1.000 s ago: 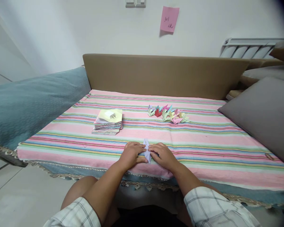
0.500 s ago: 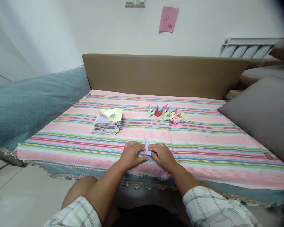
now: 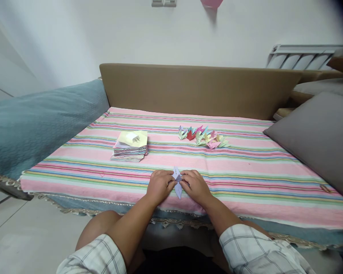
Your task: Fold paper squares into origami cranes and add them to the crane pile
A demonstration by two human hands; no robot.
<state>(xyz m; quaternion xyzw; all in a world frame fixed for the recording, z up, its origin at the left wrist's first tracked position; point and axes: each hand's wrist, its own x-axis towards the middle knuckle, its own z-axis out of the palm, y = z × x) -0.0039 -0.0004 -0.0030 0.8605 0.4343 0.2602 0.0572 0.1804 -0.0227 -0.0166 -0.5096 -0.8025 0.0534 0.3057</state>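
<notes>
A folded piece of lavender origami paper (image 3: pixel 178 190) lies at the front of the striped cloth, with pointed ends toward and away from me. From its left side, my left hand (image 3: pixel 161 186) pinches it between thumb and fingers. My right hand (image 3: pixel 196 186) grips the opposite side in the same way. Both sets of fingertips meet near the paper's middle and partly cover the folds there. Beyond my hands, slightly to the right, sits a cluster of folded paper cranes (image 3: pixel 200 137) in several colours.
To the left is a stack of square coloured paper (image 3: pixel 128 150) with a small white object (image 3: pixel 132 137) on top. The striped cloth (image 3: pixel 246 167) covers the sofa seat. A grey cushion (image 3: pixel 317 133) leans at the right, and a small brown item (image 3: pixel 326 188) lies near it.
The lavender paper's middle flap has been lifted and spread, and its near point shows more fully. My left thumb has moved up to the flap. The pink wall note now looks curled upward.
</notes>
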